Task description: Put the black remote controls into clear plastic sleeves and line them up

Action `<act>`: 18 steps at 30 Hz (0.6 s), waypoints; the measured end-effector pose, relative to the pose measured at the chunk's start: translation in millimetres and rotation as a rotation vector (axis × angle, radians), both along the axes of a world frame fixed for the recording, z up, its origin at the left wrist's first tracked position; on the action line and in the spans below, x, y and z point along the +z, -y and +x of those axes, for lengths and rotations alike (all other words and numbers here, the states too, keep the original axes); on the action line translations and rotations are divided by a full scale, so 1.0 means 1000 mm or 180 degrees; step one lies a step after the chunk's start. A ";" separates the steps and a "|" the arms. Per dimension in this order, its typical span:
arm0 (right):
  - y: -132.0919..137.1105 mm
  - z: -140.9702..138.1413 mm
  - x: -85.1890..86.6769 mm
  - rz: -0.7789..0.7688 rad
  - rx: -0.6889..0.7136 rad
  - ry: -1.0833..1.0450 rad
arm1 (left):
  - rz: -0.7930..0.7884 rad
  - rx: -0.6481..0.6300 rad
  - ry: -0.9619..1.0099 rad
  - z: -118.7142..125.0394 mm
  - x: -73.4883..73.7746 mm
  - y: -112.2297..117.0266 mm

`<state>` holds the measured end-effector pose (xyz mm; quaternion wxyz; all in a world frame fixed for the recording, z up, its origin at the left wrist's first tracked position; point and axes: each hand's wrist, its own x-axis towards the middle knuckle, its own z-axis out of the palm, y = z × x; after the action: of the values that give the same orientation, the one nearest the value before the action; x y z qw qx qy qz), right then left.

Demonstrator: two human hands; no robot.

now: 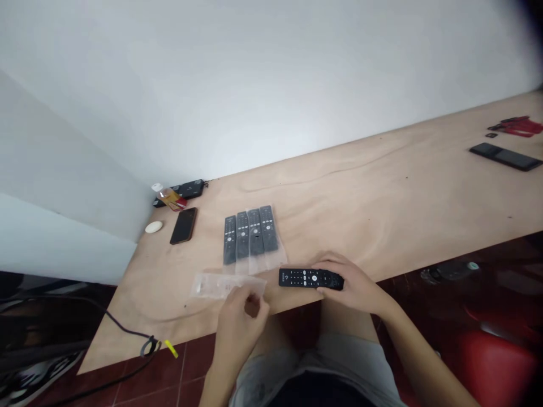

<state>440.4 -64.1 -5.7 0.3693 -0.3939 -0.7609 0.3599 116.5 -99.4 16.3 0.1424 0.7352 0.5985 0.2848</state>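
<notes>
Near the table's front edge, my right hand [352, 285] is wrapped round one end of a black remote control [302, 278], whose buttons face up. My left hand [241, 316] pinches the open-looking right end of a clear plastic sleeve [210, 286], which lies flat on the table to the left. The sleeve looks empty, and the remote is outside it, a short way to the right. Just beyond both hands, several remotes [255, 229] lie side by side in a row, each in its own clear sleeve.
A phone [184, 226], a white round lid-like piece [154, 227], a bottle [173, 199] and black boxes [193, 189] are at the table's left. A long black device [504, 156] and a red item [521, 126] lie far right. A black cable [121, 327] hangs near the left edge.
</notes>
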 end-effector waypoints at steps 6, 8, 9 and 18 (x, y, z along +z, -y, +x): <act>-0.001 0.001 -0.002 0.0062 0.0023 0.0127 | -0.0157 0.0038 0.0200 -0.006 0.003 0.004; -0.002 0.000 -0.002 0.0111 0.0012 0.0146 | -0.0083 -0.0037 0.0100 -0.007 -0.001 0.001; -0.002 0.000 -0.002 0.0131 0.0002 0.0161 | -0.0036 -0.0080 0.0038 -0.007 -0.003 0.000; 0.000 -0.006 -0.003 0.0225 0.0001 0.0351 | 0.0057 -0.0133 0.0157 -0.023 -0.020 -0.005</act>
<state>434.7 -63.7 -8.6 0.3404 -0.3997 -0.7924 0.3106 94.0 -94.1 -3.3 0.1565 0.7414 0.5767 0.3052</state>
